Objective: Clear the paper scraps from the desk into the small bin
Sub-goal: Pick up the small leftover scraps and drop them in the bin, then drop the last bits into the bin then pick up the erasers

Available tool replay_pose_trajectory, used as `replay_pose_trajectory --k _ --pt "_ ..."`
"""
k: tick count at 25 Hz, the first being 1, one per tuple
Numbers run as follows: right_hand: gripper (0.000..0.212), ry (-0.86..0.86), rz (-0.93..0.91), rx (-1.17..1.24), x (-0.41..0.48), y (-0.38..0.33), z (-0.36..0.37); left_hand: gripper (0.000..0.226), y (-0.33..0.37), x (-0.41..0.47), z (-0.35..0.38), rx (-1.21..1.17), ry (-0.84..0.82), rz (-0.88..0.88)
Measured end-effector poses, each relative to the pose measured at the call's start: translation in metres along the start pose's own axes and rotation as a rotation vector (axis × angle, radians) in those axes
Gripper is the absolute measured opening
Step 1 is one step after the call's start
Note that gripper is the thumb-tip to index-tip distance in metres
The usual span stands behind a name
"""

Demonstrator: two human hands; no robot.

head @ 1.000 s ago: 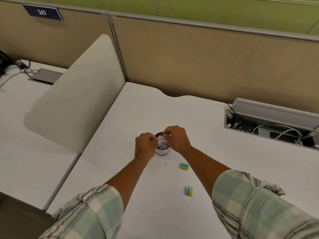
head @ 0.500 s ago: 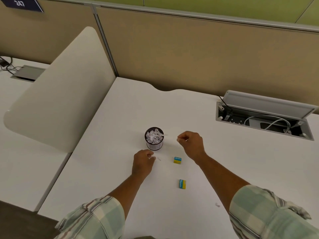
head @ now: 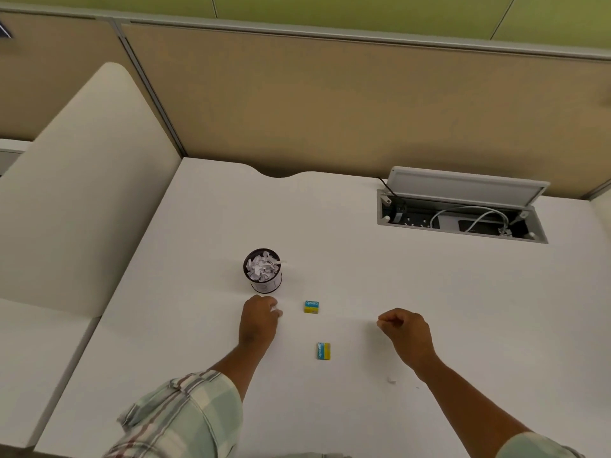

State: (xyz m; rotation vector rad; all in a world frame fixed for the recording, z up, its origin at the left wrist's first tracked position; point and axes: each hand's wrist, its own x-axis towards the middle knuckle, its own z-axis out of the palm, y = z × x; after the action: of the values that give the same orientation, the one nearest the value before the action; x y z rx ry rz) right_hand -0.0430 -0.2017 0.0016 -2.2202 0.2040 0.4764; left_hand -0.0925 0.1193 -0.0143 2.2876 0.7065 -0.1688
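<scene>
white and broad, the surface (head: 363,276) is bounded at the back by a tan partition, with an open cable tray (head: 461,214) set into it, far to the right of the small bin (head: 263,272). the small bin is seen upright and heaped to the rim with paper scraps (head: 263,266), one strip hanging over its right edge. two yellow-and-blue boxes (head: 311,307) are laid on the surface below and to the right of the bin, well apart from each other.

the left hand (head: 259,320) is held just below the bin, its fingers (head: 277,311) pinched together on what appears to be a small white scrap. the right hand (head: 405,332) is placed much farther to the right of the bin, its fingers loosely curled; whether anything is pinched in them cannot be told. one loose scrap (head: 391,380) is left on the surface lower right of the bin, beside the right forearm.

most of the clearing is judged done. the risk lies in the full bin: a scrap dropped on the heap could slide off, or the overhanging strip could be knocked out by a careless hand. the light bin could also be tipped by a push on its rim. the scrap near the forearm could be swept off the surface by the sleeve.
</scene>
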Motion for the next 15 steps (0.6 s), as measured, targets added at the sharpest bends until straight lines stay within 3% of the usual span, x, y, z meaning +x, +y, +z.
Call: replay_pose_trajectory --k 5,10,15 --pt "0.012 0.056 0.046 0.012 -0.015 0.033 -0.016 0.014 0.007 0.002 0.001 0.1 -0.021 0.019" --pt "0.013 0.118 0.124 0.027 -0.032 0.062 -0.027 0.017 0.017 -0.007 0.008 0.012 0.031 -0.038" --pt "0.008 0.119 0.139 -0.044 -0.046 0.083 -0.037 0.017 0.046 -0.042 0.037 -0.097 -0.017 0.19"
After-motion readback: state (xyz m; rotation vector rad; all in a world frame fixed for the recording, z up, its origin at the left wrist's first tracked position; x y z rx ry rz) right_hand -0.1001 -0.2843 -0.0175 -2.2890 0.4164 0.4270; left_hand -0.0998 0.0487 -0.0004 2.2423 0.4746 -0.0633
